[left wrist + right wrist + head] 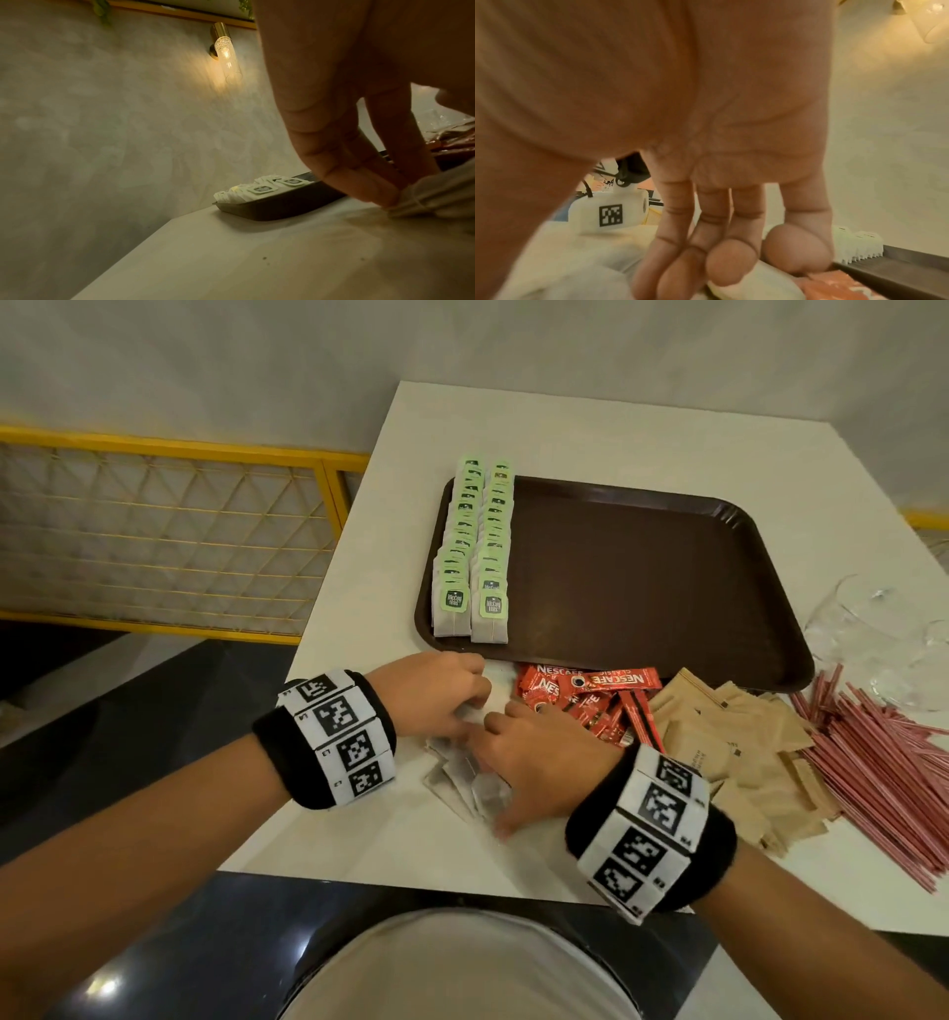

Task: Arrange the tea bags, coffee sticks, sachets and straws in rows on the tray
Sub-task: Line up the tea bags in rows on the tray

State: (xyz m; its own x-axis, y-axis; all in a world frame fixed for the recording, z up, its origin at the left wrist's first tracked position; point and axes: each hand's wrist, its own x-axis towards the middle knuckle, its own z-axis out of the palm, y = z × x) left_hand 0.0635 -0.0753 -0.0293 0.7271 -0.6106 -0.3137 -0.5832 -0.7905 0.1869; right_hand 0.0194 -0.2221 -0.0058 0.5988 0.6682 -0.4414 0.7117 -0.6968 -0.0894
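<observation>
I'm gathering loose tea bags point(462, 770) on the table just before the tray point(667, 588). My left hand point(436, 693) is pinching a bundle; my right hand point(534, 762) is lying over the pile, its grasp unclear. The strings could be tangling, dragging extra bags out. Only the left wrist view is showing the pinch point(380, 194); the head view is showing two finished rows point(472, 552).

"NESCAFE CLASSIC" on red coffee sticks point(590, 698), "McCoy teas" on green tea bag tags point(455, 599)
</observation>
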